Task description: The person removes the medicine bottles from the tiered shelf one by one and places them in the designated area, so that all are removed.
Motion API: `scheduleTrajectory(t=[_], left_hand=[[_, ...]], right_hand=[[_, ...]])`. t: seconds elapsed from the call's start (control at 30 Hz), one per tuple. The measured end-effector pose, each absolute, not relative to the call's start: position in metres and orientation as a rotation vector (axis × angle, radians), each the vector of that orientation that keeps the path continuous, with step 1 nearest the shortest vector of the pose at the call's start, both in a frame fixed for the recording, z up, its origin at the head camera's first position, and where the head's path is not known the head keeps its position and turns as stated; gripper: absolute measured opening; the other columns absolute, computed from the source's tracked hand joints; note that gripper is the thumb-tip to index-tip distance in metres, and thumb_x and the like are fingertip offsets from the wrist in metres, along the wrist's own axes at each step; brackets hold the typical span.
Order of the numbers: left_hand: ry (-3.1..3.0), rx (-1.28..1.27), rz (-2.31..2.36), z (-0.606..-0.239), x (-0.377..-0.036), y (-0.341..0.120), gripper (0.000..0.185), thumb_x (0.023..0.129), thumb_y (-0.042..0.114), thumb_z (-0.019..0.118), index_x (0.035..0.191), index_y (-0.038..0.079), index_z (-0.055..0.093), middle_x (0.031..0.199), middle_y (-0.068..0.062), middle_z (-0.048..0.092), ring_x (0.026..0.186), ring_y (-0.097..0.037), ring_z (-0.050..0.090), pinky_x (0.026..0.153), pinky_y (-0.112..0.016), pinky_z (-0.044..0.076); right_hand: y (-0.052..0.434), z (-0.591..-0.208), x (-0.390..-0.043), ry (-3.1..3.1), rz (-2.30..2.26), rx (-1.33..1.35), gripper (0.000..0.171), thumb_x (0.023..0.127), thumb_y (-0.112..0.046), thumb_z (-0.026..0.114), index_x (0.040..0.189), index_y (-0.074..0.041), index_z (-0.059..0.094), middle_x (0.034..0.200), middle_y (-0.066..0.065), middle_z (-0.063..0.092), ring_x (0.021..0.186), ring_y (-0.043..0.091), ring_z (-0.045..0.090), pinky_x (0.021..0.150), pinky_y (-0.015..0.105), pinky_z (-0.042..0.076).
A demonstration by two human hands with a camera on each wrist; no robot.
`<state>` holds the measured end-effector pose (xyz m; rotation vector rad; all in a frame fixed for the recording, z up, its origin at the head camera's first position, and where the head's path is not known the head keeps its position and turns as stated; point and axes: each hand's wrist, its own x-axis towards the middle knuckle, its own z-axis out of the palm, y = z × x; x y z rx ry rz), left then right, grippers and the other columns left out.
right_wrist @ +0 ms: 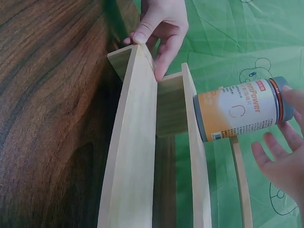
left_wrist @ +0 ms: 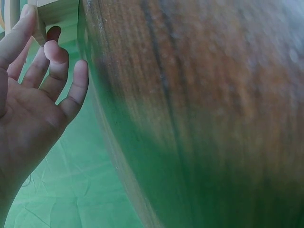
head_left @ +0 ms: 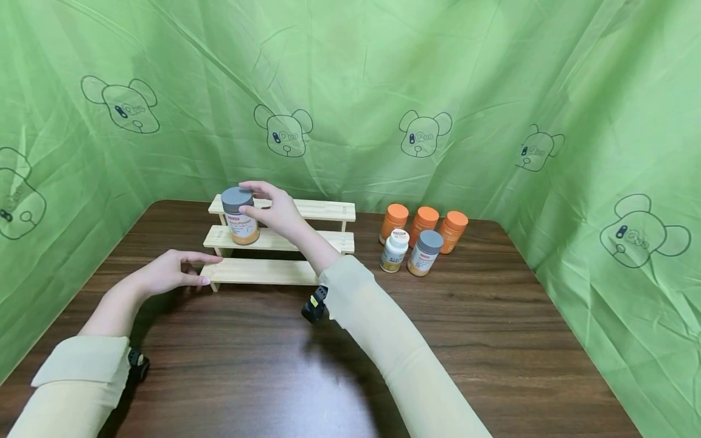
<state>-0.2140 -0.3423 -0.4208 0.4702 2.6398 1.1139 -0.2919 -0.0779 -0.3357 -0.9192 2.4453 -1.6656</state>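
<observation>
A three-tier pale wooden rack (head_left: 268, 272) stands on the table. My left hand (head_left: 168, 272) holds the left end of its lowest tier, thumb at the front edge and index finger at the back, as the right wrist view shows. A supplement bottle (head_left: 241, 226) with a grey lid and a white and orange label is upright at the left of the middle tier, its base right at the board (right_wrist: 197, 156). My right hand (head_left: 280, 213) grips this bottle by the lid, thumb in front; its other fingers are spread away from the label.
Right of the rack stand three orange bottles (head_left: 424, 224), a small white-capped bottle (head_left: 394, 250) and another grey-lidded bottle (head_left: 425, 253), close together on the brown wooden table (head_left: 482, 340). Green cloth (head_left: 350, 73) with bear drawings hangs behind and at both sides.
</observation>
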Motion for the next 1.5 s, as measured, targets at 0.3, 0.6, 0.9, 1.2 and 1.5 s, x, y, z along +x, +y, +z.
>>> scheduleTrajectory(t=[0.3,0.6,0.9,1.2,1.5], left_hand=[[2.650,0.482,1.099,-0.421,-0.214,-0.342,0.054,0.081,0.029,0.074,0.130,0.014,0.058,0.068,-0.008,0.065,0.061,-0.020,0.058,0.055,-0.028,0.044],[2.652,0.475,1.092,-0.422,-0.214,-0.342,0.054,0.081,0.030,0.074,0.130,0.014,0.058,0.069,-0.008,0.066,0.061,-0.020,0.059,0.055,-0.028,0.044],[2.667,0.467,1.071,-0.417,-0.213,-0.342,0.053,0.081,0.030,0.074,0.130,0.015,0.058,0.070,-0.008,0.065,0.062,-0.018,0.058,0.057,-0.027,0.044],[2.669,0.459,1.069,-0.416,-0.213,-0.342,0.054,0.081,0.032,0.074,0.130,0.015,0.058,0.070,-0.007,0.065,0.063,-0.017,0.058,0.058,-0.026,0.043],[2.670,0.460,1.074,-0.416,-0.213,-0.341,0.055,0.080,0.032,0.074,0.130,0.016,0.058,0.070,-0.007,0.065,0.061,-0.016,0.056,0.056,-0.027,0.043]], right_hand=[[-0.083,-0.338,-0.294,2.435,-1.653,-0.959,0.045,0.083,-0.027,0.073,0.126,-0.023,0.059,0.122,-0.006,0.061,0.110,0.005,0.054,0.095,0.024,0.040],[-0.084,-0.340,-0.292,2.464,-1.682,-0.916,0.044,0.080,-0.027,0.076,0.122,-0.022,0.062,0.116,-0.006,0.064,0.105,0.002,0.054,0.093,0.027,0.042],[-0.077,-0.337,-0.290,2.481,-1.700,-0.908,0.043,0.079,-0.028,0.077,0.120,-0.023,0.063,0.113,-0.007,0.064,0.104,0.001,0.054,0.093,0.032,0.043],[-0.069,-0.332,-0.287,2.474,-1.703,-0.875,0.043,0.078,-0.028,0.078,0.119,-0.023,0.064,0.110,-0.006,0.064,0.102,0.003,0.055,0.091,0.032,0.044],[-0.054,-0.321,-0.286,2.488,-1.697,-0.891,0.043,0.077,-0.029,0.079,0.118,-0.024,0.064,0.110,-0.008,0.065,0.103,0.002,0.056,0.092,0.035,0.045]])
